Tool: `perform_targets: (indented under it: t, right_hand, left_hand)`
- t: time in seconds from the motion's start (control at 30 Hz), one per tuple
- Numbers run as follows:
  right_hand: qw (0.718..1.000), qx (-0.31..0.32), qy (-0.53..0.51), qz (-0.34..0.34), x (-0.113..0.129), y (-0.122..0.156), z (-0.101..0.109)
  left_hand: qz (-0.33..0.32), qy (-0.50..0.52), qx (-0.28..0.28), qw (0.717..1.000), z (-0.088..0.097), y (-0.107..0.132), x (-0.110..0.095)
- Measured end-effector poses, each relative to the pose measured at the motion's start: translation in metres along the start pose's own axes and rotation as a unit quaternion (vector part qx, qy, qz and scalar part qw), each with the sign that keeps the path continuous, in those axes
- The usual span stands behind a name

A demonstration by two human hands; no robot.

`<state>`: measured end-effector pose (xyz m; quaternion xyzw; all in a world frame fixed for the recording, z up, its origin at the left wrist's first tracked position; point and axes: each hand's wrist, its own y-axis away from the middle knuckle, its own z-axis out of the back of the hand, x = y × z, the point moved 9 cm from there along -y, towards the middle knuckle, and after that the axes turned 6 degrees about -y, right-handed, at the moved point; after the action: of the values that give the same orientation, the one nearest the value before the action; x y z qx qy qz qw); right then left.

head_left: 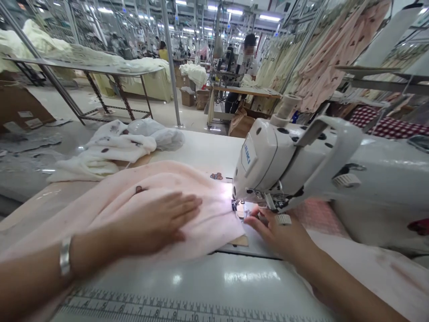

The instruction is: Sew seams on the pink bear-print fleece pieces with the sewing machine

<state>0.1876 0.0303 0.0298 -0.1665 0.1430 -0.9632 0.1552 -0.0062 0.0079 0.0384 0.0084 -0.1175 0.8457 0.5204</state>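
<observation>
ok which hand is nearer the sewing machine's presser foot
Right. The right hand sits just to the right of the presser foot, while the left hand lies flat on the pink fabric, farther left.

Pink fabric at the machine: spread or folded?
Spread, loosely rippled: the pink fabric lies across the sewing table under the left hand, its edge reaching the sewing machine.

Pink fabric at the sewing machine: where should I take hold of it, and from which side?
Pinch the pink fabric along its loose front edge, coming from the near side of the table. It lies soft and flat there, away from the sewing machine and just right of the left hand.
</observation>
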Motion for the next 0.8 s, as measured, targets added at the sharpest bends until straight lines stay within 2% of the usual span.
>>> perform_targets:
  t: [0.03, 0.07, 0.1, 0.17, 0.2, 0.27, 0.3, 0.37, 0.47, 0.53, 0.6, 0.67, 0.73, 0.8]
  right_hand:
    - [1.000, 0.005, -0.010, -0.006, 0.003, 0.002, -0.001]
    - [1.000, 0.014, -0.021, -0.008, 0.007, 0.003, -0.004]
    - [0.999, 0.024, -0.033, -0.004, 0.012, 0.005, -0.007]
    - [0.997, 0.043, -0.063, 0.013, 0.020, 0.007, -0.013]
    - [0.996, 0.048, -0.077, 0.020, 0.021, 0.007, -0.015]
    - [0.994, 0.041, -0.098, 0.026, 0.017, 0.007, -0.013]
    - [0.994, 0.029, -0.103, 0.025, 0.013, 0.007, -0.011]
    - [0.994, -0.006, -0.102, 0.027, 0.002, 0.006, -0.001]
    - [0.993, -0.068, -0.079, 0.049, 0.000, 0.010, 0.017]
    - [0.990, -0.091, -0.064, 0.092, 0.015, 0.019, 0.028]
    - [0.984, -0.071, -0.051, 0.153, 0.039, 0.031, 0.028]
    - [0.980, -0.026, -0.022, 0.198, 0.059, 0.044, 0.019]
    - [0.977, 0.017, 0.026, 0.211, 0.063, 0.054, 0.005]
    - [0.973, 0.041, 0.070, 0.214, 0.057, 0.060, -0.007]
  left_hand:
    - [0.059, 0.009, 0.010, 0.998, -0.004, 0.013, -0.010]
    - [0.118, 0.015, -0.005, 0.993, -0.004, 0.023, -0.022]
    - [0.147, 0.033, -0.009, 0.989, -0.007, 0.028, -0.040]
    - [0.138, 0.066, -0.024, 0.988, -0.010, 0.020, -0.075]
    - [0.124, 0.079, -0.031, 0.989, -0.009, 0.010, -0.084]
    - [0.090, 0.131, -0.064, 0.985, -0.003, -0.016, -0.082]
    - [0.095, 0.154, -0.072, 0.981, -0.002, -0.027, -0.070]
    - [0.082, 0.169, -0.049, 0.981, -0.006, -0.046, -0.049]
    - [0.095, 0.166, -0.012, 0.981, -0.017, -0.053, -0.033]
    - [0.121, 0.166, -0.009, 0.979, -0.021, -0.051, -0.034]
    - [0.128, 0.167, -0.013, 0.978, -0.021, -0.049, -0.041]
    - [0.127, 0.165, -0.012, 0.978, -0.018, -0.050, -0.046]
    - [0.127, 0.162, -0.009, 0.978, -0.016, -0.051, -0.046]
    - [0.125, 0.164, -0.004, 0.978, -0.016, -0.051, -0.043]
